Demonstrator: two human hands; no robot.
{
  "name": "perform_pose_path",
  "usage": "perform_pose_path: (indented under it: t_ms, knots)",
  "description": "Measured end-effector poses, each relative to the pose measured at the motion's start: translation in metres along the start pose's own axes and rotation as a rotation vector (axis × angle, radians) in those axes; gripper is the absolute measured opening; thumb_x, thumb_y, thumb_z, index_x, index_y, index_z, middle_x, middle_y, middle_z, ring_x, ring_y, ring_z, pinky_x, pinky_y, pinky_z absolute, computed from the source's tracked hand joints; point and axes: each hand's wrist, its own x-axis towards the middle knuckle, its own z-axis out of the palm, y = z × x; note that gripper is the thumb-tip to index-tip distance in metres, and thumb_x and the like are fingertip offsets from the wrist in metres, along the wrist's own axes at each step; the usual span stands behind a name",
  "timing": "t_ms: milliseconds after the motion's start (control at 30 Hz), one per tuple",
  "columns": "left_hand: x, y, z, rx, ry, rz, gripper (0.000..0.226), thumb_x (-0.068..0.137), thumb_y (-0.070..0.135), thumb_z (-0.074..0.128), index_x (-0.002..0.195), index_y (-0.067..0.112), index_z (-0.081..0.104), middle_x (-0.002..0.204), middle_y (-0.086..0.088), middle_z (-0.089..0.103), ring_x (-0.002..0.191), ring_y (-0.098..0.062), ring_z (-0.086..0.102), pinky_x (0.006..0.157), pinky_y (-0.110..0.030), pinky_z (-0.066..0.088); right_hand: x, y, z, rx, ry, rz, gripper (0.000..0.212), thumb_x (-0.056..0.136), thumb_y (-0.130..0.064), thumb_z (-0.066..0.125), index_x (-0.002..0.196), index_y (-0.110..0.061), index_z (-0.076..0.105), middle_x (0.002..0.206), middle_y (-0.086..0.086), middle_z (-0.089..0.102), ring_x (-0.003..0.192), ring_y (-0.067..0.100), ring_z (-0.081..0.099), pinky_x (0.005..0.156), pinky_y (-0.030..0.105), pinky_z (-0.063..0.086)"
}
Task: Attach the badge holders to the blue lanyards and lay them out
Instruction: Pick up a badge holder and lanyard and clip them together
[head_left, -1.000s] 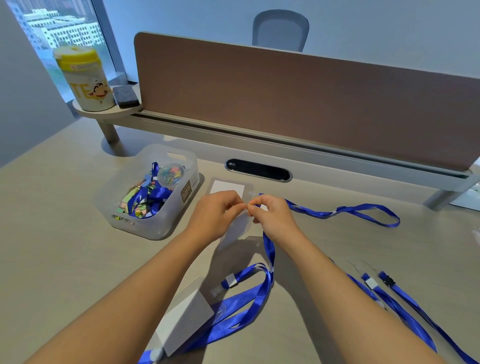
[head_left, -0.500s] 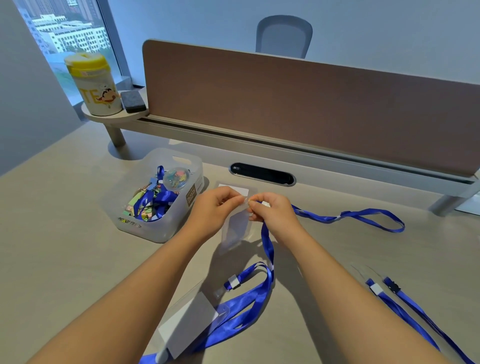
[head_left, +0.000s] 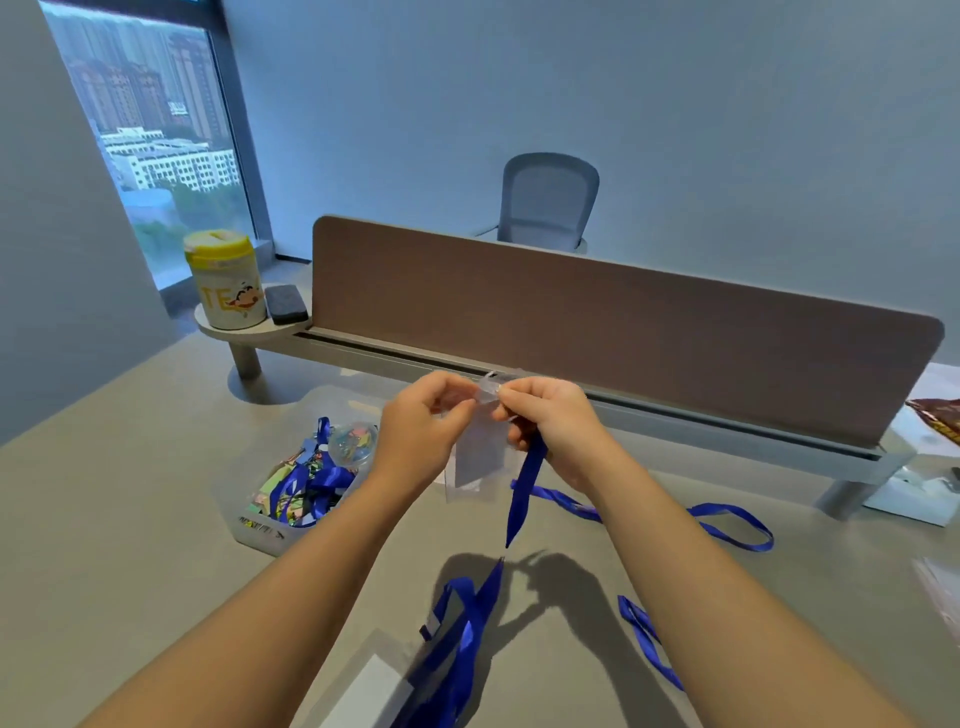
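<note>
My left hand (head_left: 423, 428) and my right hand (head_left: 550, 421) meet above the desk, both pinching the top of a clear badge holder (head_left: 475, 460) that hangs between them. My right hand also grips the clip end of a blue lanyard (head_left: 524, 488), whose strap drops to the desk and loops off to the right (head_left: 737, 525). A finished lanyard with its holder (head_left: 457, 639) lies near the front edge. Another blue lanyard (head_left: 647, 642) lies at the lower right.
A clear plastic bin (head_left: 260, 530) with blue lanyards and colourful items stands left of my hands. A brown divider panel (head_left: 623, 332) runs across the back. A yellow-lidded canister (head_left: 226, 280) and a dark case (head_left: 285, 304) sit on a small shelf.
Both hands have lifted the badge holder and lanyard end up off the desk. The view has tilted upward, so the room and chair beyond the divider show.
</note>
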Motion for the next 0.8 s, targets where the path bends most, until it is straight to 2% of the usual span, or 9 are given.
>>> perform_pose_path:
  t_ms: [100, 233, 300, 367, 400, 533, 667, 733, 800]
  knots:
    - [0.009, 0.019, -0.007, 0.037, 0.076, 0.078, 0.011, 0.082, 0.006, 0.056, 0.091, 0.007, 0.062, 0.085, -0.002, 0.060, 0.080, -0.014, 0.056, 0.064, -0.012, 0.047, -0.004, -0.023, -0.003, -0.103, 0.030, -0.055, 0.022, 0.090, -0.016, 0.052, 0.069, -0.016, 0.057, 0.059, -0.001, 0.048, 0.048, 0.008, 0.036, 0.045, 0.016, 0.033]
    - [0.018, 0.043, -0.018, 0.097, 0.140, 0.149, 0.010, 0.081, 0.008, 0.058, 0.089, 0.006, 0.062, 0.084, -0.001, 0.059, 0.072, -0.005, 0.051, 0.059, 0.002, 0.041, -0.008, -0.049, -0.005, -0.199, 0.076, -0.131, 0.018, 0.086, -0.019, 0.059, 0.070, -0.010, 0.060, 0.057, -0.003, 0.048, 0.050, 0.005, 0.040, 0.045, 0.012, 0.035]
    - [0.021, 0.052, -0.022, 0.167, 0.141, 0.204, 0.010, 0.080, 0.008, 0.059, 0.088, 0.004, 0.064, 0.082, -0.005, 0.061, 0.071, -0.007, 0.051, 0.057, -0.004, 0.042, -0.007, -0.060, -0.005, -0.262, 0.104, -0.190, 0.021, 0.084, -0.018, 0.061, 0.065, -0.009, 0.060, 0.062, -0.004, 0.053, 0.060, 0.009, 0.048, 0.059, 0.021, 0.044]
    - [0.024, 0.057, -0.025, 0.250, 0.131, 0.269, 0.010, 0.078, 0.007, 0.061, 0.086, 0.003, 0.065, 0.083, -0.013, 0.065, 0.074, -0.016, 0.054, 0.061, -0.015, 0.041, -0.006, -0.068, -0.005, -0.394, 0.143, -0.241, 0.027, 0.083, -0.017, 0.061, 0.057, -0.015, 0.056, 0.066, -0.005, 0.053, 0.068, 0.013, 0.050, 0.068, 0.030, 0.044]
    - [0.025, 0.058, -0.026, 0.298, 0.129, 0.298, 0.009, 0.078, 0.007, 0.061, 0.085, 0.003, 0.066, 0.082, -0.016, 0.066, 0.073, -0.020, 0.054, 0.061, -0.019, 0.040, -0.007, -0.072, -0.005, -0.463, 0.155, -0.258, 0.029, 0.083, -0.018, 0.061, 0.055, -0.018, 0.053, 0.066, -0.006, 0.052, 0.068, 0.013, 0.049, 0.068, 0.031, 0.043]
    - [0.026, 0.055, -0.030, 0.464, 0.117, 0.357, 0.007, 0.080, 0.009, 0.060, 0.079, 0.003, 0.065, 0.075, -0.018, 0.066, 0.067, -0.025, 0.054, 0.056, -0.015, 0.032, -0.007, -0.073, -0.002, -0.621, 0.118, -0.263, 0.029, 0.084, -0.025, 0.061, 0.058, -0.020, 0.050, 0.068, -0.003, 0.052, 0.066, 0.012, 0.047, 0.063, 0.027, 0.042]
    - [0.022, 0.046, -0.030, 0.450, 0.078, 0.298, 0.008, 0.081, 0.009, 0.058, 0.083, 0.003, 0.063, 0.082, -0.017, 0.065, 0.071, -0.018, 0.050, 0.057, -0.016, 0.034, -0.007, -0.065, 0.002, -0.619, 0.079, -0.243, 0.013, 0.086, -0.020, 0.059, 0.076, -0.011, 0.058, 0.076, 0.000, 0.054, 0.072, 0.014, 0.050, 0.065, 0.025, 0.043]
    - [0.021, 0.041, -0.030, 0.420, 0.069, 0.248, 0.008, 0.081, 0.008, 0.058, 0.085, 0.003, 0.062, 0.085, -0.016, 0.065, 0.073, -0.017, 0.050, 0.060, -0.015, 0.036, -0.006, -0.061, 0.003, -0.657, 0.068, -0.246, 0.011, 0.086, -0.016, 0.057, 0.075, -0.013, 0.056, 0.082, 0.002, 0.055, 0.079, 0.017, 0.051, 0.068, 0.028, 0.043]
    - [0.019, 0.034, -0.028, 0.392, 0.073, 0.197, 0.007, 0.081, 0.007, 0.058, 0.085, 0.004, 0.062, 0.086, -0.016, 0.065, 0.074, -0.017, 0.051, 0.061, -0.015, 0.037, -0.004, -0.055, 0.005, -0.701, 0.050, -0.248, 0.009, 0.085, -0.014, 0.056, 0.076, -0.013, 0.056, 0.086, 0.005, 0.057, 0.081, 0.017, 0.051, 0.065, 0.025, 0.042]
